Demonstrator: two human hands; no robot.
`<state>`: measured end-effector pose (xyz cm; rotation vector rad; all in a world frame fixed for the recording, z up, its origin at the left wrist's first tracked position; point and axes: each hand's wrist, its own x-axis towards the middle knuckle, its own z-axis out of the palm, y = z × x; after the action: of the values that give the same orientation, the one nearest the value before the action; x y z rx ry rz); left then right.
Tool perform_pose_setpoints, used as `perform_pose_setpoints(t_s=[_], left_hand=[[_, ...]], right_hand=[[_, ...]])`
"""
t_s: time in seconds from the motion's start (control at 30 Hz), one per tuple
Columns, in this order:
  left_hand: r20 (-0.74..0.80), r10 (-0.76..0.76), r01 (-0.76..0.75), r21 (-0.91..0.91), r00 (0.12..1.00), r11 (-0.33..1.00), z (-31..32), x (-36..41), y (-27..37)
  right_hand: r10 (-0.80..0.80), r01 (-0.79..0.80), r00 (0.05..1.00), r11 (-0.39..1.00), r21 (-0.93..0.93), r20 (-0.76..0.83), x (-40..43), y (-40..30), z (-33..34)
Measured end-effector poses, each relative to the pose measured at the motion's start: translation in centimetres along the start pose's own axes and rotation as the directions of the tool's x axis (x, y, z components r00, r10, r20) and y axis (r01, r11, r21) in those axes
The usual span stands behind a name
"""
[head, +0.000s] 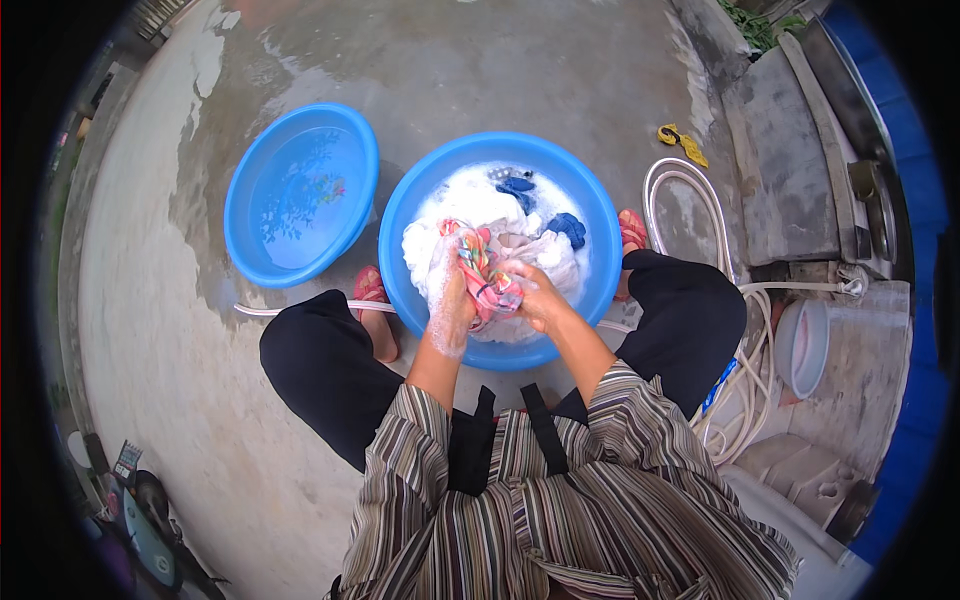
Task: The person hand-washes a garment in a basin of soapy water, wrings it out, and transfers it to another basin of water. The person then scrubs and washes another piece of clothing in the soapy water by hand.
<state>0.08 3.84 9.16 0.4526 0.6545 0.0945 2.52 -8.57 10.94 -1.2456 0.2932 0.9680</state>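
Both of my hands grip a wet, bunched pink multicoloured cloth (487,274) above the near half of a round blue plastic basin (610,225). My left hand (451,289), coated in suds up to the wrist, holds the cloth's left side. On its right side, my right hand (536,296) has its fingers around the cloth. Below and beyond them, white soaked fabric (472,199) lies in foamy water, together with dark blue cloth pieces (566,227). Foam hides part of the laundry.
A second blue basin (300,195) with clear water stands at the left. A hose (724,217) loops at the right, near a yellow cloth (686,142). Farther right are a concrete ledge (780,150) and a small grey basin (802,349). My feet in red sandals flank the washing basin.
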Motion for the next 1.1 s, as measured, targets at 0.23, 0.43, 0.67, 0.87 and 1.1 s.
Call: perform_pose_setpoints(t_s=[0.23,0.43,0.67,0.87,1.1], left_hand=[[-0.107,-0.274,0.285,0.107,0.956,0.953,2.7,-3.8,-2.3],[0.813,-0.244,0.62,-0.174,0.529,0.765,-4.8,0.1,-1.8],[-0.142,-0.095,0.111,0.112,0.985,0.988,1.1,-2.8,-4.2],[-0.033,-0.176,0.177,0.011,0.984,0.984,0.0,-2.8,-3.7],[0.19,-0.091,0.165,-0.425,0.978,0.89,-8.4,0.7,-3.1]], right_hand=[[-0.499,0.503,0.815,0.862,-0.069,-0.293,0.1,-1.9,-0.1],[-0.813,0.743,0.431,0.073,-0.666,0.392,-6.1,1.8,6.0],[-0.809,0.404,0.56,0.455,-0.794,-0.178,1.6,0.2,0.5],[-0.755,0.455,0.655,0.355,-0.817,0.037,-1.2,2.5,3.2],[-0.781,0.531,0.624,0.439,-0.725,-0.016,-0.6,1.8,4.6]])
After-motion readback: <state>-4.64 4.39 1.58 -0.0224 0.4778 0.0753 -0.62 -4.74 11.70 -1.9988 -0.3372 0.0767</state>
